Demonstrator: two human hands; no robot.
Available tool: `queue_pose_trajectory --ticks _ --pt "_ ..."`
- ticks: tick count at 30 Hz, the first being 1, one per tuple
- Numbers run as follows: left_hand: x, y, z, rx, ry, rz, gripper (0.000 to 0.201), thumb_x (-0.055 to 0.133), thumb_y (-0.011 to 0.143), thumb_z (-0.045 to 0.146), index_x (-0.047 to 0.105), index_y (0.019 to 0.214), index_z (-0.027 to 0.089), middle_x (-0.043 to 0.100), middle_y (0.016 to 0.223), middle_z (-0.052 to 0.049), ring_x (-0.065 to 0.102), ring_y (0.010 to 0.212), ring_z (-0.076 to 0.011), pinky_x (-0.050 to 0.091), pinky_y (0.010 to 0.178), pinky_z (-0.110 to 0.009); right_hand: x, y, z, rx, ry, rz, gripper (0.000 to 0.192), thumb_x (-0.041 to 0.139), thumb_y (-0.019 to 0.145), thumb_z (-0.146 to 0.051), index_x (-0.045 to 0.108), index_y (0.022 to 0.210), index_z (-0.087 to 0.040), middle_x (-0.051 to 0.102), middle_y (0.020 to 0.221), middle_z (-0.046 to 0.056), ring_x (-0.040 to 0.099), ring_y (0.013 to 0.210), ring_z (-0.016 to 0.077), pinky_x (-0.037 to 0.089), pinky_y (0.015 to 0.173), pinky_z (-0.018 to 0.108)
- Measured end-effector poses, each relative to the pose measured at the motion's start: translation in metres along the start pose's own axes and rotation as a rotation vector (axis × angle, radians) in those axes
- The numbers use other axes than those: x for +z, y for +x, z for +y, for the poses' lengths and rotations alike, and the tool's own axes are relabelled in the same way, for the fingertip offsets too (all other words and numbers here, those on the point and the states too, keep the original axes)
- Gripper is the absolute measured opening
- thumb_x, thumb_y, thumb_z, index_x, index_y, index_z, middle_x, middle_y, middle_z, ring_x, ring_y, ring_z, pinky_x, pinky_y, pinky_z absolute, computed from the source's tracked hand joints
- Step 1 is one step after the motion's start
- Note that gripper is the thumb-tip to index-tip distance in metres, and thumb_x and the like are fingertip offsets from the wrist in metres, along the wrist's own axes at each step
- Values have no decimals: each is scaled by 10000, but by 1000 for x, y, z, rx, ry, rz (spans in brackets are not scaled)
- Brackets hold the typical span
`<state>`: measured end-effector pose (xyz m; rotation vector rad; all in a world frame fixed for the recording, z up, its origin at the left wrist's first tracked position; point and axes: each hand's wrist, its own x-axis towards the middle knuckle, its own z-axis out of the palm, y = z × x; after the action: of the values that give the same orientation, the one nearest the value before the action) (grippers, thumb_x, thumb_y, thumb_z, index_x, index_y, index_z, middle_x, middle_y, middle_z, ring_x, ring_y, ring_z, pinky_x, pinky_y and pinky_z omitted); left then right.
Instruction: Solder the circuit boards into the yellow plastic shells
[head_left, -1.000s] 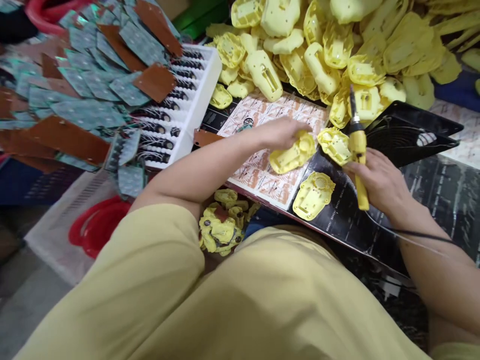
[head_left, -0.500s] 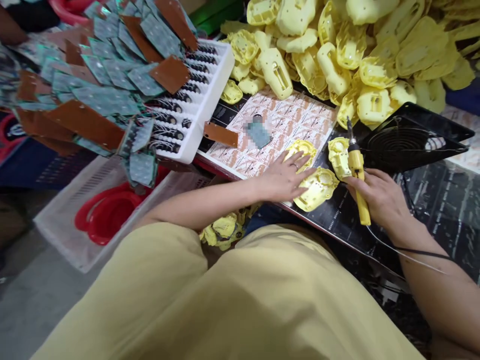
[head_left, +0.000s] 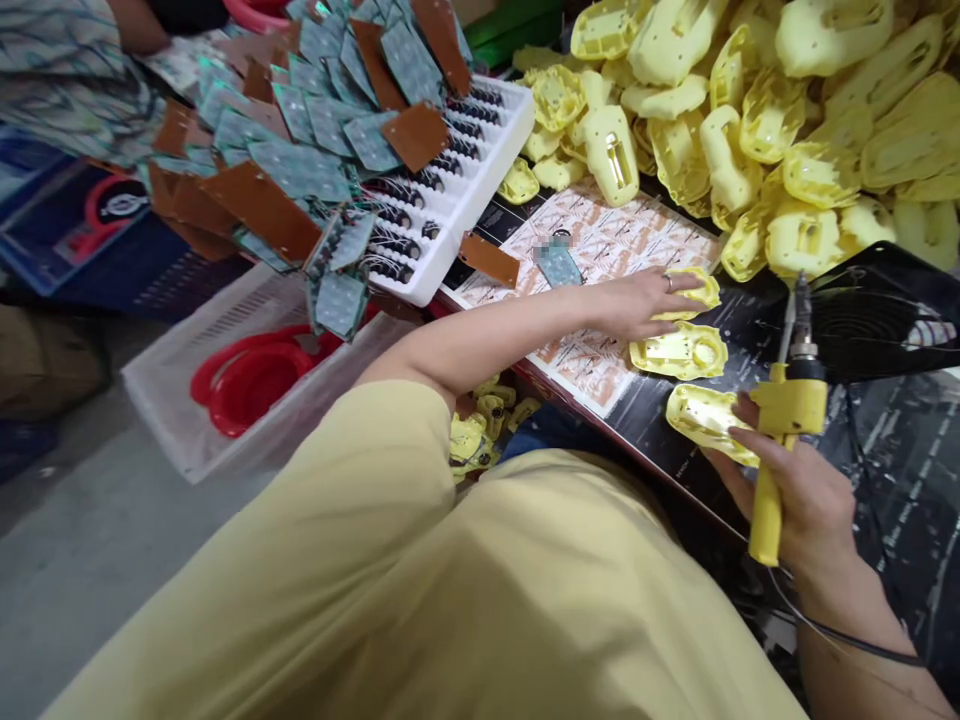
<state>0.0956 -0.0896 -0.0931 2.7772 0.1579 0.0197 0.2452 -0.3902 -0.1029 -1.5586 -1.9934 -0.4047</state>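
You get one head-worn view, looking steeply down, close over your lap; worktable (head_left: 885, 420) fills the right.

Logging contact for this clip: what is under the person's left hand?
The left hand lies flat on a yellow plastic shell, whose far edge shows past the fingers. Below is a printed sheet. The shell's middle is covered by the hand.

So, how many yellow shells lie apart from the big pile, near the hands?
3: one shell under the left hand, one just below it, one at the right hand. More may be hidden.
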Motion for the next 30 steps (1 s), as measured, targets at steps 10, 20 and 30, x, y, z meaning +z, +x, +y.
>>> queue_pose_trajectory --ticks 10,20,30 --pt "-58 -97 -81 -1080 264 276 432 600 1074 469 823 1209 124 781 1189 -200 704 1287 -421 545 1106 -514 6 -38 25 139 98 -143 426 811 1016 -308 657 1411 -282 795 1044 34 800 885 242 644 758 338" --pt "-16 -71 -135 -749 -124 637 226 703 921 395 835 997 229 851 1021 -93 756 1071 -309 598 1009 -449 33 0 -9 59 82 -70 453 793 985 -201 642 1403 -294 804 1028 35 809 927 250 654 818 333" --pt "-53 -69 -47 -289 -823 751 375 784 931 598 816 935 224 781 881 -52 789 903 -241 597 789 -422 44 22 -17 122 -3 14 412 825 1017 -382 664 1369 -239 814 1057 70 805 896 246 639 820 320"
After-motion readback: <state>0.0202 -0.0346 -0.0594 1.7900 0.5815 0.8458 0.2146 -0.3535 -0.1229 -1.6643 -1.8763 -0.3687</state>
